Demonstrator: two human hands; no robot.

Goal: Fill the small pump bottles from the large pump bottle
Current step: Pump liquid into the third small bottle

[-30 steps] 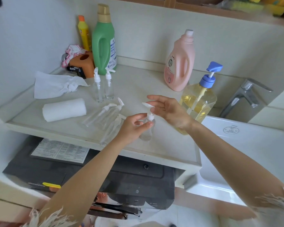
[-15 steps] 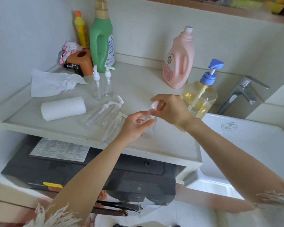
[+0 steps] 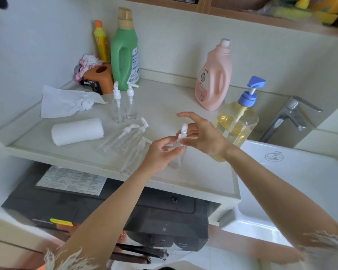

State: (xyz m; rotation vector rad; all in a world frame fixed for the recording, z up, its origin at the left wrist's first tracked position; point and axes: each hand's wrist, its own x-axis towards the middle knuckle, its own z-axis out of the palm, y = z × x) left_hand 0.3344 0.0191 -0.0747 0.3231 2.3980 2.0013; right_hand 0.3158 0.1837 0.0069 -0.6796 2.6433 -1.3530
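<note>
My left hand (image 3: 160, 152) grips a clear small pump bottle (image 3: 177, 152) standing near the counter's front edge, while my right hand (image 3: 201, 133) pinches its white pump head (image 3: 183, 131). It looks empty, like the other five. The large pump bottle (image 3: 236, 123), about half full of yellow liquid, stands beside it.

A person's left hand (image 3: 161, 152) holds a small clear pump bottle (image 3: 177, 152) upright on the pale countertop (image 3: 164, 102), while the right hand (image 3: 201, 133) pinches its white pump head (image 3: 183, 129). Just behind the right hand stands the large pump bottle (image 3: 237, 121) of yellow liquid with a blue pump. Three empty small bottles (image 3: 125, 139) lie beside the left hand; two more (image 3: 123, 106) stand upright behind them. A paper towel roll (image 3: 77, 131) lies to the left.
</note>
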